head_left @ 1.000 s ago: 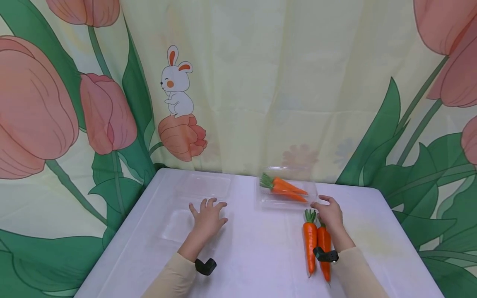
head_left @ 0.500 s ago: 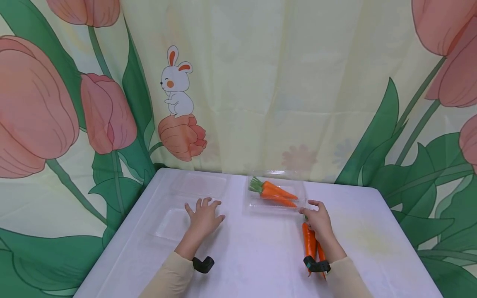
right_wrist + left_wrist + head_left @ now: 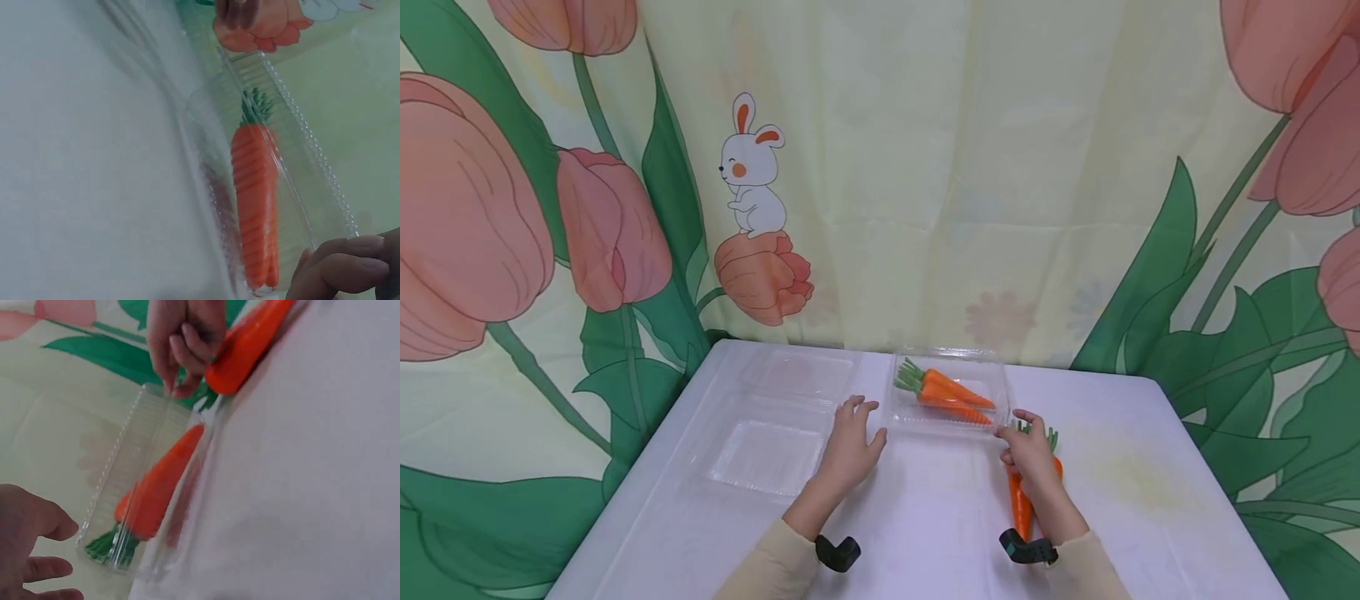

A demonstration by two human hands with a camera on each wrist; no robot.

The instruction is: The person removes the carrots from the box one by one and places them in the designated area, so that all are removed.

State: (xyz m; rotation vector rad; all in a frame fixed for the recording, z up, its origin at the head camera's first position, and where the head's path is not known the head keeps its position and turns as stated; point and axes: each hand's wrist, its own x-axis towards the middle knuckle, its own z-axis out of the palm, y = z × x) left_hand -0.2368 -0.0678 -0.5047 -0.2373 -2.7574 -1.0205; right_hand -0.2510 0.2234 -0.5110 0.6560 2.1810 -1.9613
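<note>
A clear plastic clamshell box (image 3: 990,377) stands at the back middle of the table, with two orange carrots (image 3: 957,388) inside, their green tops to the left. My right hand (image 3: 1033,457) pinches the box's right edge between thumb and fingers; the right wrist view shows curled fingers (image 3: 340,265) there. Spread fingers mark my left hand (image 3: 847,450), close to the box's left side and holding nothing. Whether it touches the box is unclear. Two more carrots (image 3: 1021,504) lie on the table beneath my right hand and wrist, partly hidden.
Another clear clamshell box (image 3: 765,454) lies unfolded on the left of the white-covered table (image 3: 925,517), its lid half (image 3: 805,375) toward the back. Behind the table hangs a curtain (image 3: 887,208) printed with tulips and a rabbit.
The box of carrots has slid left, with my right hand moving along with it. My left hand stayed over the unfolded box at first, then shifted right toward the carrot box.
</note>
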